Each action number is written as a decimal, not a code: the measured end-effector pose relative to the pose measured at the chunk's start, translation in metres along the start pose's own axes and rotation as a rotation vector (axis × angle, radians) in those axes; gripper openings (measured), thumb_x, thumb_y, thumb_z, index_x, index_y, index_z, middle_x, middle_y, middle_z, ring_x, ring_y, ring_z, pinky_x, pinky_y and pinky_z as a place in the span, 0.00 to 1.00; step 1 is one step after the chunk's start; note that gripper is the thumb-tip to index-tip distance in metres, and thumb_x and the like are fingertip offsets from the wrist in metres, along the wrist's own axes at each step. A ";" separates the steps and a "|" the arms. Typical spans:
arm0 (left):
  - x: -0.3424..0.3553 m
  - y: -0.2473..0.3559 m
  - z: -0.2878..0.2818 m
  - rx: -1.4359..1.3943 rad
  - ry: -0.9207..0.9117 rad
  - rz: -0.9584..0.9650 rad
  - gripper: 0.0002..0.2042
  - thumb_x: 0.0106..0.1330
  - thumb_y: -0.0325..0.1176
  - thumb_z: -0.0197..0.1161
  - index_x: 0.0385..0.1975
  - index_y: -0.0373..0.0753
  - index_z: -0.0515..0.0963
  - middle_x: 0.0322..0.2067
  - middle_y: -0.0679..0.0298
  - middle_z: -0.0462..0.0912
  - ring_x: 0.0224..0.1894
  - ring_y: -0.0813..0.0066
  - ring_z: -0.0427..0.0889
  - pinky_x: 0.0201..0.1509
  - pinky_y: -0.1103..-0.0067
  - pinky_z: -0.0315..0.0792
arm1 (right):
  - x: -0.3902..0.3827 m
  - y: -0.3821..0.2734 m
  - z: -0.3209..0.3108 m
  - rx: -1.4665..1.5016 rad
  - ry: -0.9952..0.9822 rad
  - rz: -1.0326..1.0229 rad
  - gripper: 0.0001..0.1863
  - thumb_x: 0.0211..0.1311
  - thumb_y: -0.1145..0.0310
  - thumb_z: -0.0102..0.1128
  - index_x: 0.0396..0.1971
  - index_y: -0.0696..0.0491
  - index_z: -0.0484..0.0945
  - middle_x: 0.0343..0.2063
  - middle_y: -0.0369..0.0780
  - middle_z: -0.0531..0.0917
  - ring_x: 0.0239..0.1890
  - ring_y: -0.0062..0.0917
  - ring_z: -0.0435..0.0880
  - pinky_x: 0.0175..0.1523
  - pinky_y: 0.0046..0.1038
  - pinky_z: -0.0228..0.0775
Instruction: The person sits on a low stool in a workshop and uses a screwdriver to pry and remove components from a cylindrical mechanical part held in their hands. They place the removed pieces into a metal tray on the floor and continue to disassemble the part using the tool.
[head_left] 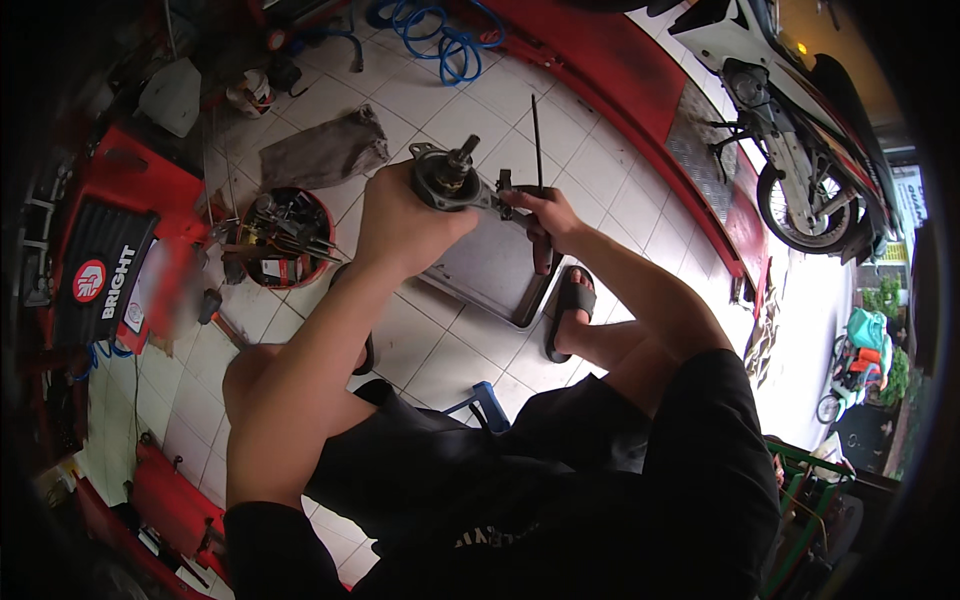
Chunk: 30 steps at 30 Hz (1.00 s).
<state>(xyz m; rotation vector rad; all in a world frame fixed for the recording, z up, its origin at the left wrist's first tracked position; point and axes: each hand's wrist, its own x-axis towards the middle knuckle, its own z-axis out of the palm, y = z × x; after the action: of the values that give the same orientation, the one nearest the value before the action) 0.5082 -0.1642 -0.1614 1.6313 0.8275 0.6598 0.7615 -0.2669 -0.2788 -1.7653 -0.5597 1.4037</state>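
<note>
My left hand grips a round metal housing with a flanged rim and a shaft standing up from its middle. My right hand is closed around a long thin screwdriver, its dark reddish handle below and its blade pointing up, beside a small dark fitting at the housing's right end. Whether my right fingers also touch that fitting is unclear. Below both hands a shallow metal tray lies on the tiled floor between my sandalled feet.
A red tub of tools and a grey rag lie left and ahead. A red tool cart stands left, a blue hose ahead, a red lift platform with a motorbike to the right, a blue stand between my legs.
</note>
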 end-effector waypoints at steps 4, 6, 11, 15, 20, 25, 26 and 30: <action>-0.014 0.013 -0.004 0.610 -0.007 0.458 0.13 0.44 0.28 0.71 0.30 0.36 0.77 0.28 0.55 0.82 0.34 0.52 0.83 0.40 0.66 0.77 | -0.100 -0.069 -0.012 0.108 -0.208 -0.375 0.26 0.60 0.55 0.70 0.47 0.63 0.76 0.11 0.29 0.62 0.13 0.15 0.62 0.23 0.22 0.61; -0.021 0.012 0.001 0.671 -0.024 0.498 0.14 0.44 0.27 0.71 0.31 0.36 0.77 0.30 0.56 0.82 0.36 0.54 0.83 0.41 0.66 0.78 | -0.129 -0.071 -0.003 0.159 -0.213 -0.500 0.34 0.62 0.59 0.68 0.59 0.68 0.69 0.12 0.30 0.66 0.13 0.14 0.63 0.23 0.22 0.62; -0.028 0.010 0.011 0.779 -0.051 0.500 0.16 0.42 0.27 0.72 0.34 0.37 0.78 0.32 0.58 0.83 0.37 0.56 0.84 0.42 0.67 0.79 | -0.146 -0.065 0.009 0.194 -0.290 -0.499 0.36 0.61 0.63 0.69 0.63 0.69 0.67 0.19 0.36 0.75 0.16 0.17 0.68 0.22 0.23 0.66; -0.029 0.005 0.013 0.813 -0.061 0.450 0.21 0.42 0.28 0.73 0.41 0.37 0.80 0.35 0.59 0.83 0.39 0.58 0.85 0.44 0.68 0.80 | -0.143 -0.054 0.000 0.175 -0.314 -0.427 0.37 0.61 0.63 0.69 0.63 0.69 0.66 0.29 0.40 0.79 0.18 0.17 0.71 0.23 0.23 0.69; -0.027 0.007 0.016 0.764 -0.025 0.448 0.18 0.40 0.24 0.71 0.35 0.34 0.79 0.32 0.55 0.82 0.36 0.52 0.83 0.40 0.65 0.77 | -0.147 -0.055 0.008 0.129 -0.303 -0.495 0.37 0.58 0.63 0.73 0.61 0.67 0.67 0.41 0.44 0.82 0.18 0.16 0.72 0.23 0.21 0.68; -0.026 0.007 0.019 0.767 -0.040 0.431 0.17 0.40 0.23 0.71 0.34 0.35 0.79 0.32 0.56 0.83 0.36 0.52 0.84 0.40 0.65 0.78 | -0.154 -0.061 0.022 -0.125 -0.107 -0.585 0.39 0.50 0.62 0.80 0.58 0.64 0.70 0.47 0.43 0.82 0.18 0.13 0.70 0.24 0.16 0.61; -0.025 0.007 0.020 0.777 -0.043 0.422 0.17 0.40 0.23 0.70 0.34 0.35 0.79 0.32 0.55 0.83 0.36 0.51 0.84 0.40 0.65 0.78 | -0.151 -0.057 0.022 -0.187 -0.057 -0.646 0.40 0.49 0.62 0.81 0.58 0.63 0.71 0.47 0.42 0.82 0.18 0.12 0.69 0.24 0.15 0.60; -0.024 0.010 0.019 0.854 -0.102 0.307 0.21 0.43 0.26 0.72 0.41 0.36 0.81 0.36 0.58 0.85 0.40 0.58 0.86 0.46 0.68 0.80 | -0.156 -0.061 0.026 -0.345 -0.004 -0.704 0.41 0.42 0.59 0.86 0.55 0.60 0.75 0.46 0.38 0.83 0.18 0.09 0.64 0.24 0.16 0.57</action>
<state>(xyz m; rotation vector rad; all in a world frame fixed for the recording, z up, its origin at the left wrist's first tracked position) 0.5105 -0.1954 -0.1548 2.5788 0.8422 0.4374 0.7000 -0.3401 -0.1386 -1.5752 -1.3337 0.8445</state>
